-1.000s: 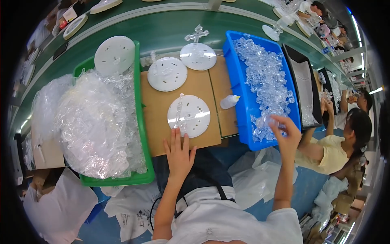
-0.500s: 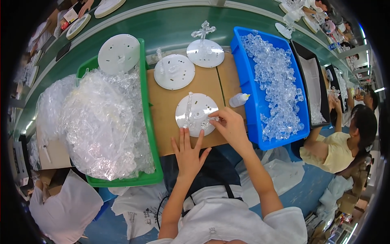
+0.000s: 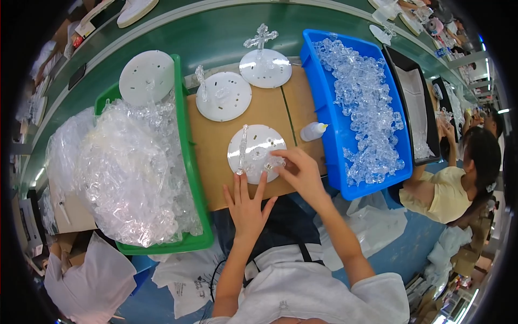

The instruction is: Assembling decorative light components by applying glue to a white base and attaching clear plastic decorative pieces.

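Note:
A white round disc (image 3: 259, 141) with small slots and holes lies on the brown cardboard in front of me. Along its left part stands or lies a clear ribbed plastic stem (image 3: 243, 148); which of these I cannot tell. My left hand (image 3: 247, 208) is spread out, its fingertips at the disc's near edge by the foot of that stem. At the disc's right edge, the thumb and forefinger of my right hand (image 3: 303, 171) pinch a small clear plastic piece (image 3: 275, 162). Its exact shape is partly hidden by the fingers.
Farther back are a disc (image 3: 229, 105) with a clear stem and another disc (image 3: 275, 75) bearing a clear cross (image 3: 261, 36). A green bin (image 3: 189, 162) of bagged clear parts flanks the left; a blue bin (image 3: 330, 121) of clear pieces and a small bottle (image 3: 312, 132) are right.
The whole view has shifted slightly. My right fingers have changed their hold a little on the clear piece at the disc's edge; my left hand keeps its place beside the disc.

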Demonstrator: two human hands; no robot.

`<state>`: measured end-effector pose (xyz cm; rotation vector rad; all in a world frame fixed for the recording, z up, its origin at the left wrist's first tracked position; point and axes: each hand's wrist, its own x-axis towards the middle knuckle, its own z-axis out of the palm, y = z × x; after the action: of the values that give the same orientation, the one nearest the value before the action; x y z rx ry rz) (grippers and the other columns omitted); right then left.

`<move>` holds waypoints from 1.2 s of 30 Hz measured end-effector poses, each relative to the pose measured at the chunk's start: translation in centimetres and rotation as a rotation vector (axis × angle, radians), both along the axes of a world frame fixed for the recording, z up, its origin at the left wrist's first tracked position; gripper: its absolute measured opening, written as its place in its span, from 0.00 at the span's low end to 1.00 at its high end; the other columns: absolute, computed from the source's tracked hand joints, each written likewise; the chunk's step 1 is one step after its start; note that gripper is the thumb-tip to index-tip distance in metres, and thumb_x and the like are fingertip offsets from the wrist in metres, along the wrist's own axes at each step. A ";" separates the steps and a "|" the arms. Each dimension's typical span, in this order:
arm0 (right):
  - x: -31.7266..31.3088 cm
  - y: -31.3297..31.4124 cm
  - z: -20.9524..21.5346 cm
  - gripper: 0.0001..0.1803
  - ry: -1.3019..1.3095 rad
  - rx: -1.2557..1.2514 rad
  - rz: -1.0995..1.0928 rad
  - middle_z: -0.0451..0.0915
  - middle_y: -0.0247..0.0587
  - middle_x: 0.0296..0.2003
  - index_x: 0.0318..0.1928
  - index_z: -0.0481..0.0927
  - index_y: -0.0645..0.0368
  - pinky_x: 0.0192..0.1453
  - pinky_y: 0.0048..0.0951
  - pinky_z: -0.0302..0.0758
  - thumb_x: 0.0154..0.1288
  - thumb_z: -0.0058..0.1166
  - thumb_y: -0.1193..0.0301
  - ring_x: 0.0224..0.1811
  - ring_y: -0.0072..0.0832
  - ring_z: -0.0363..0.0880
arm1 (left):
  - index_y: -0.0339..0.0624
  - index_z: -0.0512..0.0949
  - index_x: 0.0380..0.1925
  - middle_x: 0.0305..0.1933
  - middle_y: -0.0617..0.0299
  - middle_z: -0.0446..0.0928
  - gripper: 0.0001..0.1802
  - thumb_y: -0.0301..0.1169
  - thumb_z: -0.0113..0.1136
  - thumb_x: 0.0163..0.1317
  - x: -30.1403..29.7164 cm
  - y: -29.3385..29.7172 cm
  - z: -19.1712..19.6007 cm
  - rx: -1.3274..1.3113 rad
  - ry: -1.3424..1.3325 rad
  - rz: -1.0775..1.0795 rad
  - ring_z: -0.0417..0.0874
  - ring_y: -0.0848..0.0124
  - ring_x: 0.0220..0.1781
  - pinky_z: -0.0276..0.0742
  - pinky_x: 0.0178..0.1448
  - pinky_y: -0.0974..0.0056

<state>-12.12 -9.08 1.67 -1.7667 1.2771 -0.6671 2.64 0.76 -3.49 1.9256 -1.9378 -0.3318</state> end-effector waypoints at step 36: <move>-1.7 6.6 -1.5 0.17 0.133 -0.197 -0.320 0.78 0.43 0.34 0.43 0.77 0.56 0.37 0.38 0.76 0.54 0.62 0.64 0.36 0.43 0.79 | 0.53 0.66 0.65 0.65 0.35 0.59 0.30 0.39 0.55 0.61 -3.5 -1.0 -0.8 -0.133 -0.095 0.129 0.57 0.42 0.69 0.50 0.69 0.38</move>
<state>-13.84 -2.50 0.20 -1.8039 1.6553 -0.8927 -0.85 -0.28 -4.32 1.9990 -1.8320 -0.0749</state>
